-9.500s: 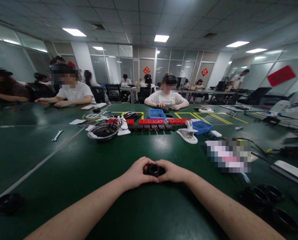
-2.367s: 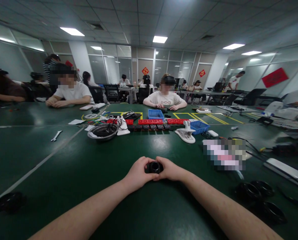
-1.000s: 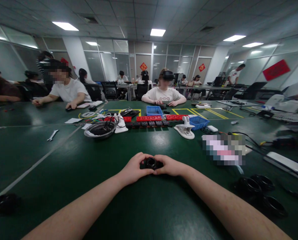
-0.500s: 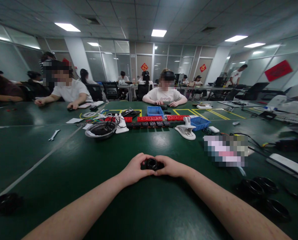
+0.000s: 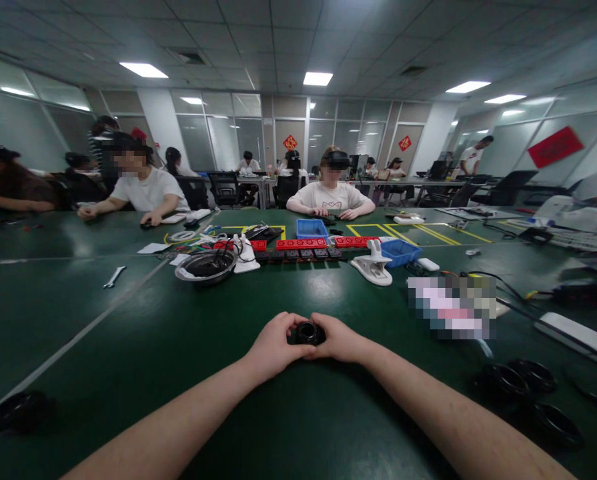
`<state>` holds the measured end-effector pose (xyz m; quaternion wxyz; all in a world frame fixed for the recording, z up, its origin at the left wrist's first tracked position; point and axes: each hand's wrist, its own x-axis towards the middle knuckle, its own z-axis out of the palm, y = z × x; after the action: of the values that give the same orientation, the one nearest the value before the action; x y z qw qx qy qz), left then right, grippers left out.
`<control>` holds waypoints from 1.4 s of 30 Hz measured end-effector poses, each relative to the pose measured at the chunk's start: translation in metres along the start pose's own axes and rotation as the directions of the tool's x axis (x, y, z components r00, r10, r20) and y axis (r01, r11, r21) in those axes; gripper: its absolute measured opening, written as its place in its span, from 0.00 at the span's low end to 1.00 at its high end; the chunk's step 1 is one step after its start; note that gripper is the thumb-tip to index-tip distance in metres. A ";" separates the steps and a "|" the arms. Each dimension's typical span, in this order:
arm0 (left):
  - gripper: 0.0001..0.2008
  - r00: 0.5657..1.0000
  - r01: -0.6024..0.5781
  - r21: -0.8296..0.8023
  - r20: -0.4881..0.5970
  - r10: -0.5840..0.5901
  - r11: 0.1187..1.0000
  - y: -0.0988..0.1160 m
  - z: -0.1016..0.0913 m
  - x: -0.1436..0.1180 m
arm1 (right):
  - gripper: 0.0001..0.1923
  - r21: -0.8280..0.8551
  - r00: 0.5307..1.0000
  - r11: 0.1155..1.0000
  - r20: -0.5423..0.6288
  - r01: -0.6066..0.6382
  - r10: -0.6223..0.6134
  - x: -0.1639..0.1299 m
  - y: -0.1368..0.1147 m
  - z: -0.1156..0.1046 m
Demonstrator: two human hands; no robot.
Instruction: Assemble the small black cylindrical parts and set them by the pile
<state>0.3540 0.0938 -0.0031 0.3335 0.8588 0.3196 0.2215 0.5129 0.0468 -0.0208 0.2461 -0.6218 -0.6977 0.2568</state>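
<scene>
Straight ahead of me, a black ring-shaped part [image 5: 307, 333] with a round opening on top is held between my two hands, just over the green table. My left hand [image 5: 274, 347] curls round its left side, thumb across the front and fingers behind. From the other side my right hand [image 5: 341, 339] closes on it the same way, and the two thumbs nearly meet at the front. The hands partly hide the part's sides and lower portion. Its exact kind cannot be made out.
Several similar black ring-shaped parts [image 5: 505, 381] lie at the right, and another black part [image 5: 19, 412] is at the far left. Beyond my hands are a metal bowl [image 5: 182, 274], a white clamp stand [image 5: 373, 267], red strips [image 5: 301, 244] and blue bins [image 5: 402, 251]. A wrench [image 5: 115, 277] lies left.
My view has tilted slightly, so the table and room sit a little lower in the picture. Both hands keep hold of the black part, with little visible change in grip.
</scene>
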 end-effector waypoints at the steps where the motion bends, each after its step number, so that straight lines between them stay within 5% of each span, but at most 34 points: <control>1: 0.18 0.999 0.022 0.002 -0.044 -0.022 1.000 0.000 0.002 0.000 | 0.21 -0.085 0.996 0.995 -0.076 -0.044 0.037 0.000 -0.002 0.005; 4: 0.18 0.986 0.075 0.004 -0.147 -0.074 0.997 -0.003 0.007 0.003 | 0.16 -0.283 0.950 0.938 -0.290 -0.199 0.114 0.001 -0.011 0.018; 6: 0.17 0.983 0.064 0.011 -0.174 -0.061 0.998 -0.004 0.009 0.003 | 0.15 -0.337 0.938 0.914 -0.331 -0.224 0.108 0.000 -0.015 0.023; 10: 0.15 0.981 -0.043 0.047 -0.189 0.051 0.998 -0.004 0.006 0.000 | 0.22 -0.257 0.967 0.966 -0.251 -0.024 -0.043 -0.004 -0.013 0.017; 15: 0.16 0.997 -0.071 -0.011 -0.035 0.070 0.997 -0.003 -0.002 -0.002 | 0.24 0.007 0.982 0.983 -0.043 0.183 -0.183 -0.006 -0.001 -0.003; 20: 0.21 0.993 -0.088 -0.064 0.075 0.092 0.994 -0.010 -0.006 0.002 | 0.20 0.218 0.964 0.954 0.123 0.206 -0.237 -0.004 0.003 -0.014; 42: 0.20 0.988 -0.098 -0.074 0.113 0.106 0.992 -0.013 -0.008 0.002 | 0.15 0.308 0.963 0.941 0.178 0.142 -0.203 -0.002 0.003 -0.014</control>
<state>0.3456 0.1062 -0.0061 0.3688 0.8738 0.2474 0.1982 0.5250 0.0459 -0.0126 0.2829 -0.4846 -0.7259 0.3977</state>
